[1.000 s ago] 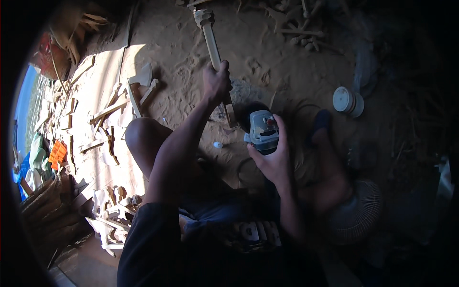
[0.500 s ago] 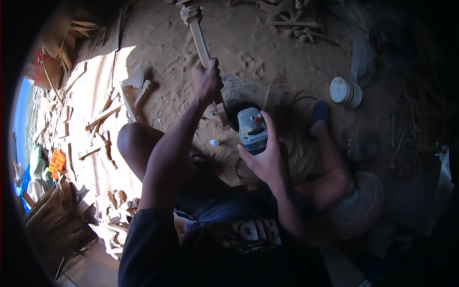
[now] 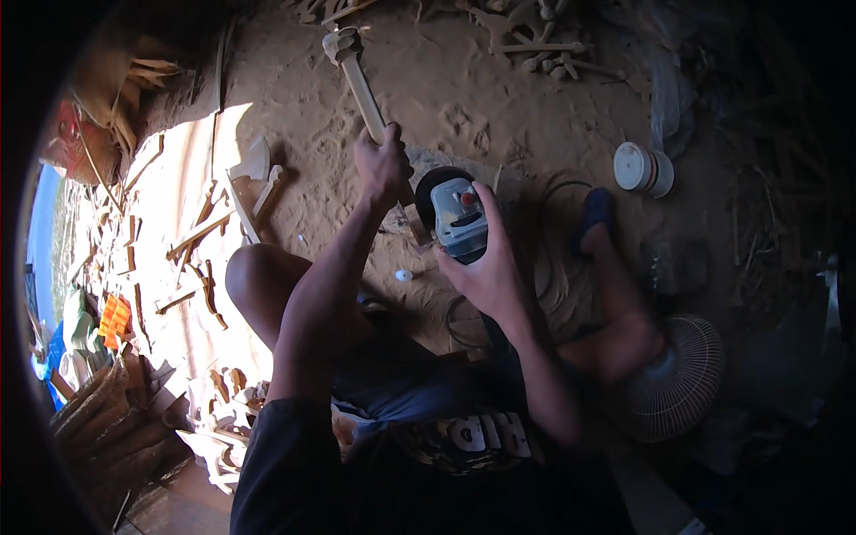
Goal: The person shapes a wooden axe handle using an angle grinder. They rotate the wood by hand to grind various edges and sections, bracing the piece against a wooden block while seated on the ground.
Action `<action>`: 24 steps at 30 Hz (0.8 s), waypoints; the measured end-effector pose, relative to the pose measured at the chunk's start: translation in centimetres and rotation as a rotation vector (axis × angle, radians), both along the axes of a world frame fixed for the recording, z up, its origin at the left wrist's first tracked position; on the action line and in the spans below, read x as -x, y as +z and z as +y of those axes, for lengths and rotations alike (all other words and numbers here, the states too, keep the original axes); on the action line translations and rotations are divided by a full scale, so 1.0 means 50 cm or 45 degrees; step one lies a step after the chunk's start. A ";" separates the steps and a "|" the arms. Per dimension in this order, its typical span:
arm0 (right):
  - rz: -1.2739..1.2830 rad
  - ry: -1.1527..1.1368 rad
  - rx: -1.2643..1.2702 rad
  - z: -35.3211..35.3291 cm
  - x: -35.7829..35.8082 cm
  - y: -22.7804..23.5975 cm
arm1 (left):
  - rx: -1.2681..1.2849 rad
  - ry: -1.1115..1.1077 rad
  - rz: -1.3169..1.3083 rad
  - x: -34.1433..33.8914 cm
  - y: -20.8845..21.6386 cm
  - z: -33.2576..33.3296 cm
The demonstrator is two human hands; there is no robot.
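Note:
My left hand (image 3: 383,168) is closed round a long pale wooden piece (image 3: 361,89), slanted away from me, with a knobbed, carved far end. Its near end comes out below my fist, close to the black disc (image 3: 426,189) of a grey-blue power grinder (image 3: 456,218). My right hand (image 3: 497,283) grips the grinder's body from the right; a red button shows on its top. Whether the disc touches the wood cannot be made out. A small white round object (image 3: 403,275) lies on the sandy ground below the wood's near end.
A white lidded tub (image 3: 635,168) stands at right, beyond my foot in a blue shoe (image 3: 597,214). A round wire-caged fan (image 3: 682,379) is at lower right. Wood pieces lie in sunlight (image 3: 192,236) on the left and in a pile (image 3: 544,49) at the far side. A cable (image 3: 548,201) curves beside the grinder.
The grinder has shifted left and a little away from me, and more of its black disc shows. The wood's knobbed end has moved slightly left and nearer. Both holds are unchanged.

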State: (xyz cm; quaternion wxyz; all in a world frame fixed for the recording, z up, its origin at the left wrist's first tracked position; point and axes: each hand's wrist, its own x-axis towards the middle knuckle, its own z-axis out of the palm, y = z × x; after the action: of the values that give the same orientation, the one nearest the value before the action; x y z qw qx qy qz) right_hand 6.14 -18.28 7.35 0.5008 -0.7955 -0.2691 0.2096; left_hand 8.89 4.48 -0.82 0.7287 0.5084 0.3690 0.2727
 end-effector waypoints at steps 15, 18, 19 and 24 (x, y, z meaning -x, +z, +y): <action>-0.116 0.013 0.381 -0.061 0.047 -0.006 | -0.017 -0.006 0.055 0.007 0.000 0.016; 0.135 -0.040 0.173 -0.062 0.047 0.004 | -0.017 -0.030 0.034 -0.002 -0.003 0.015; 0.133 -0.045 0.125 -0.060 0.047 0.002 | -0.022 -0.031 0.039 -0.002 -0.001 0.014; 0.157 -0.029 0.095 -0.057 0.044 -0.001 | -0.052 0.020 0.072 -0.004 -0.005 0.015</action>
State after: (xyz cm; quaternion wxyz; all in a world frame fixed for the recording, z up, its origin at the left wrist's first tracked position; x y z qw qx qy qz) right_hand 3.92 -21.13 7.32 0.4889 -0.8021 -0.2207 0.2624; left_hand 9.09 5.22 -1.07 0.7054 0.5276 0.3878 0.2714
